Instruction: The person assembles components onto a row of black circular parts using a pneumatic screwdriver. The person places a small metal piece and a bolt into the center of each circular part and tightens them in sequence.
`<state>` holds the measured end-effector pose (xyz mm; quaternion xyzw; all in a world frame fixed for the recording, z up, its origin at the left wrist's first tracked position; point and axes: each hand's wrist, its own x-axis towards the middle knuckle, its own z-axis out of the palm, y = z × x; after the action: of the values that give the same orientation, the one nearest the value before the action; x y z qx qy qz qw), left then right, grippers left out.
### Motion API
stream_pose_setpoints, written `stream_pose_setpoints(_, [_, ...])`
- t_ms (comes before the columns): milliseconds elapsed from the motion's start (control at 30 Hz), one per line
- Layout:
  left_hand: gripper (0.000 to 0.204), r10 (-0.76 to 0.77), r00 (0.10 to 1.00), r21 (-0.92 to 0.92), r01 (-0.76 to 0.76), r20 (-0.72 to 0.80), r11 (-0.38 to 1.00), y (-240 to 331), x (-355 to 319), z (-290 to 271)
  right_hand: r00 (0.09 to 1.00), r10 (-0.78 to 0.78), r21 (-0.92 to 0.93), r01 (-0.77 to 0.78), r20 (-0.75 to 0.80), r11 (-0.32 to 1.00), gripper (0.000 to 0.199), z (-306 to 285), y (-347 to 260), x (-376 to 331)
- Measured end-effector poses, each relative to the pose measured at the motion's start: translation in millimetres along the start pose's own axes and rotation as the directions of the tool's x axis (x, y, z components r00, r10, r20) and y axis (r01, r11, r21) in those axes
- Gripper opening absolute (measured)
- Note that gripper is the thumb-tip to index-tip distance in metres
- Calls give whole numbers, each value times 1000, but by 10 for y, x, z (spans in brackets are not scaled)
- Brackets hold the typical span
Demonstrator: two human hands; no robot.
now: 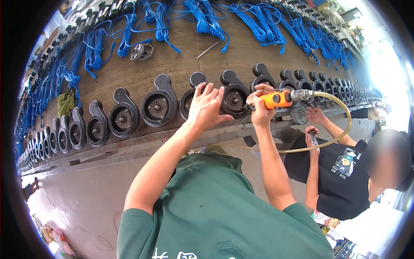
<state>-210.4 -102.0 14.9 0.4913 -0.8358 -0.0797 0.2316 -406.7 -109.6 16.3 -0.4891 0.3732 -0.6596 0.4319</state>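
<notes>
My right hand is wrapped round an orange air-powered driver, with a yellowish hose on its metal fitting. Its dark nose points left at a round black housing with a metal hub in the middle. Whether the tip touches the housing cannot be made out. My left hand lies with fingers apart over the neighbouring black housing, partly hiding it; its fingertips come close to the housing by the tool.
More such housings line the bench edge both ways. Blue cord bundles hang along the far side. Metal pulleys, a thin rod and a green cloth lie on the bench. A co-worker stands close at right.
</notes>
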Motion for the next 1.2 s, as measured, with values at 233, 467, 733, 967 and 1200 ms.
stream_pose_setpoints(233, [96, -1, 1000, -4, 1, -1, 1000, -28, -25, -22, 996, -36, -46, 40, 83, 998, 21, 33, -5, -101])
stream_pose_setpoints(467, [96, -5, 1000, 1, 5, 25, 1000, -17, -12, -95, 1000, -11, -10, 11, -11, 1000, 22, 121, 23, -142])
stream_pose_setpoints(733, [95, 39, 999, 38, -39, 11, 999, 27, 68, -62, 967, -175, -114, 156, -186, 981, 4, 169, -592, -99])
stream_pose_setpoints(967, [57, -128, 990, -164, 116, -65, 980, 415, 440, -69, 950, -202, -150, 170, -237, 974, 11, -492, -857, -53])
stream_pose_setpoints(1200, [37, 0, 994, 3, -1, 107, 1000, 800, 1263, 465, 979, -139, -53, 132, -148, 990, 23, -1105, -628, 372])
